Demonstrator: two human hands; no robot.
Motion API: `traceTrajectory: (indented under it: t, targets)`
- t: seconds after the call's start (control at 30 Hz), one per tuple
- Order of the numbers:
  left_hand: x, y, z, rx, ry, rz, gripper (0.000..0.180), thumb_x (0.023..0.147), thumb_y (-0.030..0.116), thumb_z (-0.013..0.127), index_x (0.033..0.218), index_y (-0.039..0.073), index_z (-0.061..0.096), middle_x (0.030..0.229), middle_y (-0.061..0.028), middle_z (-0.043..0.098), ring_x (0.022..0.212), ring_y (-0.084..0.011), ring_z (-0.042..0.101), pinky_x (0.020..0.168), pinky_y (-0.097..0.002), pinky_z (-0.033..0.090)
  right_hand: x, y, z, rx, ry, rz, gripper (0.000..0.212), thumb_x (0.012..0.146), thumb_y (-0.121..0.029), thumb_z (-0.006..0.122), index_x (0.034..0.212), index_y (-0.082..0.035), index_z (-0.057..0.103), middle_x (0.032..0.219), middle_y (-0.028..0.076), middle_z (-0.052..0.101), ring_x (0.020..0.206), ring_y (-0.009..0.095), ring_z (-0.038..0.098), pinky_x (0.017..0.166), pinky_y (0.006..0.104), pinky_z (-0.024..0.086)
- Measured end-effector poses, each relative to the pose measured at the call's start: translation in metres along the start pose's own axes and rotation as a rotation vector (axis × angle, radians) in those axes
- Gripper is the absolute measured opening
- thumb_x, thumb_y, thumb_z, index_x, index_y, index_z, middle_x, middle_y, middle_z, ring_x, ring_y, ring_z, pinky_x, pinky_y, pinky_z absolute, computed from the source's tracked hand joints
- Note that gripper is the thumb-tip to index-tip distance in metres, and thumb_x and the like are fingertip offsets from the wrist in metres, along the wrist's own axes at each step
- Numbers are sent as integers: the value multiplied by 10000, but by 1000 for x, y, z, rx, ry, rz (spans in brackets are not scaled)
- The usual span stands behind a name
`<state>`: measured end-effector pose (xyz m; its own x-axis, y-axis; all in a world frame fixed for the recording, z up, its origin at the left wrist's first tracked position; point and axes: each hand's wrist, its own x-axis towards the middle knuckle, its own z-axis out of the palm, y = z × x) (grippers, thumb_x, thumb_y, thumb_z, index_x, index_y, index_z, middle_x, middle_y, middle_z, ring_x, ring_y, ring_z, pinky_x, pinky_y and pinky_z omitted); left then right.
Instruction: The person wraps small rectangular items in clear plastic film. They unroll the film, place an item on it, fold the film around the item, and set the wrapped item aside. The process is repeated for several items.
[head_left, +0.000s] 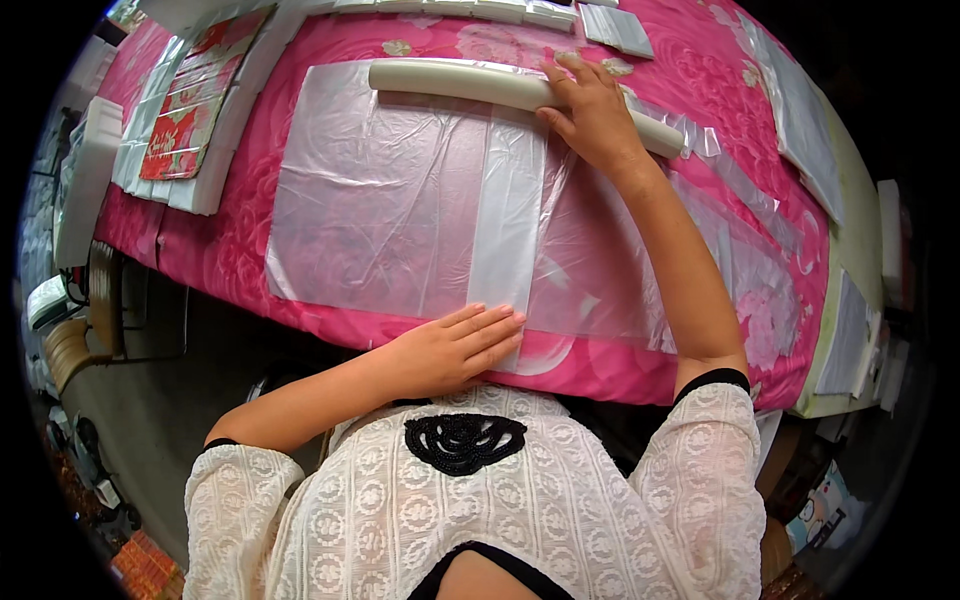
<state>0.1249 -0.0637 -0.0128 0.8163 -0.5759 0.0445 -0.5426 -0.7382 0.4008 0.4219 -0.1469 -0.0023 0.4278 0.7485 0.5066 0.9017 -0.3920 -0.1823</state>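
A thin translucent plastic sheet (360,200) is spread over the pink patterned tablecloth, with small wrinkles across it. A denser whitish folded strip (508,200) runs down it from far to near. My left hand (465,345) lies flat on the near end of that strip, fingers together and stretched to the right. Across the sheet's far edge lies a long white tube (460,85). My right hand (595,110) grips it right of its middle, the thumb on the near side and the fingers over the top.
More clear plastic film (735,240) lies to the right. Stacked white packets with a red patterned piece (200,100) on top stand at the far left. Further white packets (615,30) line the back. A wooden chair (95,310) is beside the table at left.
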Motion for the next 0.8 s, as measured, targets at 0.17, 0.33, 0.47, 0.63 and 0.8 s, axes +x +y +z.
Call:
traceTrajectory:
  t: [0.17,0.33,0.47,0.63,0.8]
  targets:
    - [-18,-7,-1,-88,148,93,499,803,203,570,1241,-14,468,1358,-155,423,1255,-275,423,1053,-394,349,-39,-39,-30,313,-173,-168,417,731,-47,626,1144,-35,569,1207,142,537,1169,326,461,991,396,386]
    - [-16,-10,-5,-90,206,167,316,822,130,517,1094,-25,558,1232,-151,528,1147,-259,520,982,-373,428,-100,-85,-51,546,-470,-263,497,664,50,568,1156,-23,555,1230,139,531,1168,313,481,972,396,410]
    - [-17,-12,-10,-65,237,182,279,805,120,560,1046,-18,579,1161,-149,571,1088,-268,561,919,-359,475,-111,-90,-55,524,-492,-271,547,646,40,584,1188,-22,536,1246,129,525,1181,307,475,980,391,408]
    - [-19,-15,-13,-427,456,84,450,688,123,722,1093,-3,570,1189,-159,566,1077,-287,576,892,-378,489,-112,-95,-49,542,-379,-196,486,656,10,618,1138,-22,570,1183,119,563,1108,300,519,923,379,444]
    - [-1,-23,-35,-262,498,-39,669,650,158,746,1247,21,476,1284,-130,505,1140,-275,530,969,-419,425,-112,-98,-40,587,-228,-97,338,686,-3,614,1024,-11,623,1041,104,616,951,285,581,811,366,487]
